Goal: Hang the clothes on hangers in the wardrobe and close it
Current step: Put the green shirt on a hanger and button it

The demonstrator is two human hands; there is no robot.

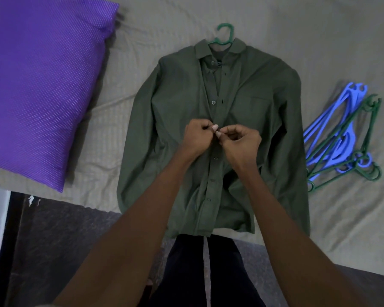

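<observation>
A dark green long-sleeved shirt lies flat on the bed, collar away from me. A green hanger is inside it, with only its hook and neck showing above the collar. My left hand and my right hand meet at the middle of the shirt's front placket. Both pinch the fabric edges there, thumb tips nearly touching, around a button. The upper buttons sit undone and the placket gapes below the collar. The wardrobe is out of view.
A purple pillow lies at the left on the grey bedsheet. A pile of blue and green spare hangers rests to the right of the shirt. The bed's near edge and a dark floor are below.
</observation>
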